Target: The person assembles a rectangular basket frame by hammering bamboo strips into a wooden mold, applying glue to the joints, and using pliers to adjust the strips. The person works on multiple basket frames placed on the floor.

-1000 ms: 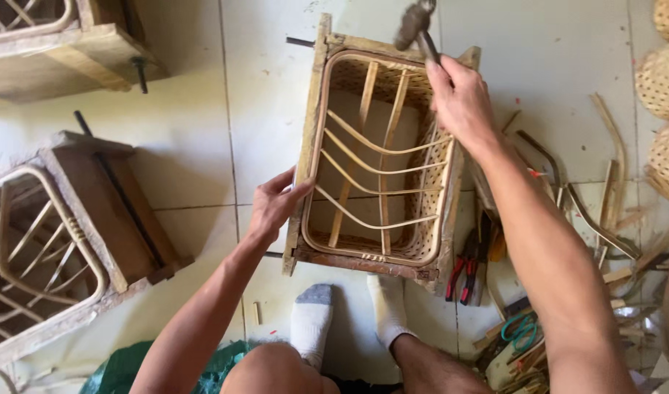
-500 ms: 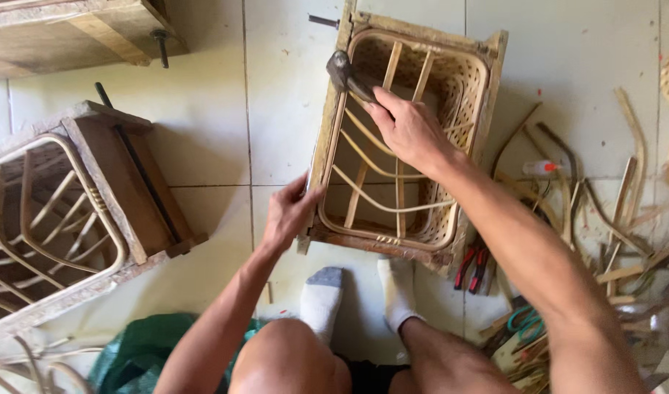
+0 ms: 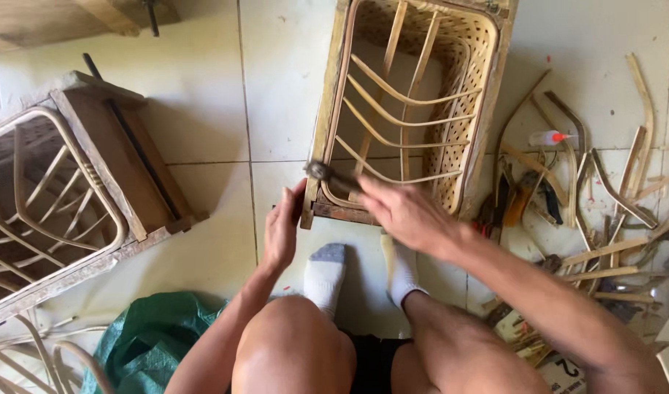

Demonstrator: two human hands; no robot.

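Note:
A woven rattan crate in a wooden frame point(image 3: 487, 95) lies on the tiled floor in front of my socked feet point(image 3: 327, 273). My left hand point(image 3: 283, 226) grips the frame's near left corner. My right hand point(image 3: 404, 211) holds a hammer point(image 3: 327, 175) by its handle, with the dark metal head down at that same corner, just above my left thumb. Curved rattan strips cross the crate's open face.
A second rattan crate in a wooden frame point(image 3: 122, 175) lies to the left. A green bag point(image 3: 155, 332) sits by my left knee. Loose rattan strips, pliers point(image 3: 520, 197) and a small glue bottle point(image 3: 546, 137) litter the floor on the right.
My right hand has swung the hammer down from the crate's far edge to the near left corner. My left hand stayed on that corner. The view has shifted so the crate sits higher.

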